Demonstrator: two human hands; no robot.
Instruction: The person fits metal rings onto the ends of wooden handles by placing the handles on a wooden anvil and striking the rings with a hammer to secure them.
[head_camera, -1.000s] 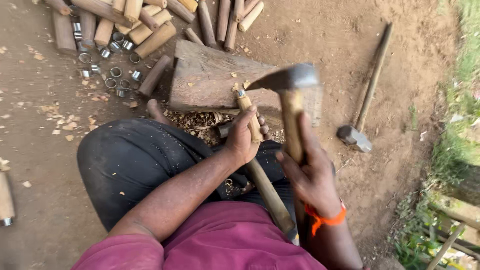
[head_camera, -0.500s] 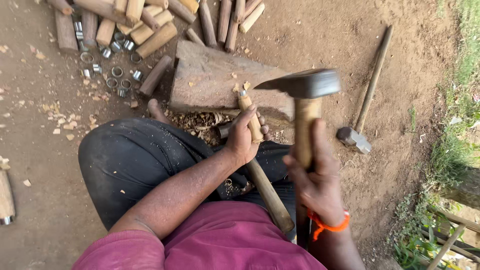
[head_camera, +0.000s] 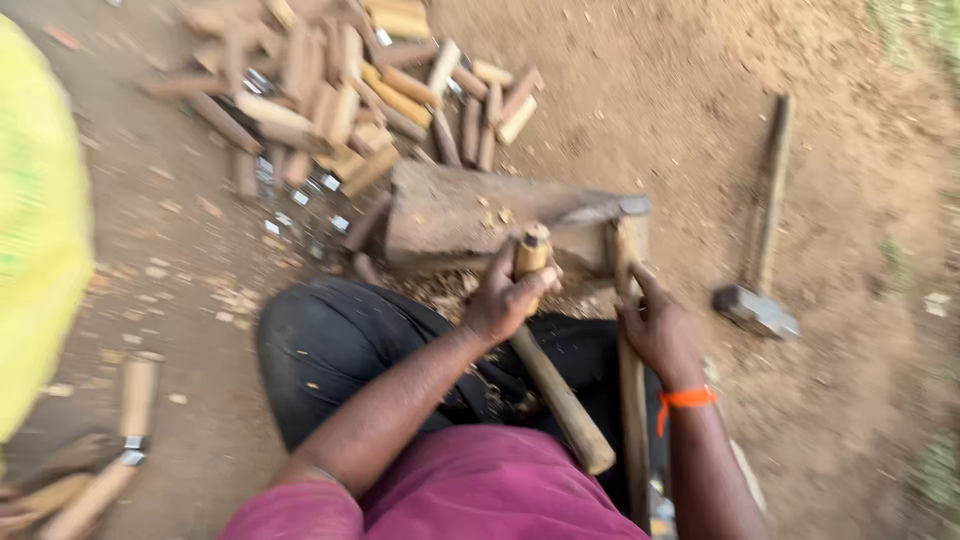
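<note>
My left hand (head_camera: 508, 298) grips a long wooden handle (head_camera: 553, 385) that leans with its top end (head_camera: 532, 243) against a flat wooden block (head_camera: 455, 215). My right hand (head_camera: 658, 332), with an orange band at the wrist, holds a hammer by its wooden shaft (head_camera: 630, 400). The hammer's metal head (head_camera: 605, 209) is low, just right of the handle's top and over the block. The picture is blurred by motion.
A heap of cut wooden handles (head_camera: 340, 90) and small metal rings (head_camera: 300, 195) lies behind the block. A sledgehammer (head_camera: 757, 300) rests on the dirt at right. More handles (head_camera: 135, 400) lie at lower left, beside a yellow blurred shape (head_camera: 35, 230).
The hammer has swung down from its raised position to the level of the handle's top. The camera has shifted, showing more ground at left and the yellow shape.
</note>
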